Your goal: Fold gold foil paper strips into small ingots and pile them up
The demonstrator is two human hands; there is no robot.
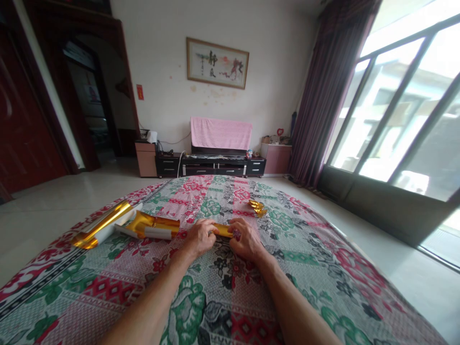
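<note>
Both hands at frame centre, close together. Left hand (200, 238) and right hand (245, 238) each pinch one end of a small gold foil paper strip (223, 230) pressed on the floral blanket (215, 297). Folded gold paper piece (258, 207) lies just above right of the hands, apart from them. Stack of gold foil sheets (125, 224) sits centre-left. TV cabinet (215, 165) with pink cloth (221, 133) against back wall, upper centre.
</note>
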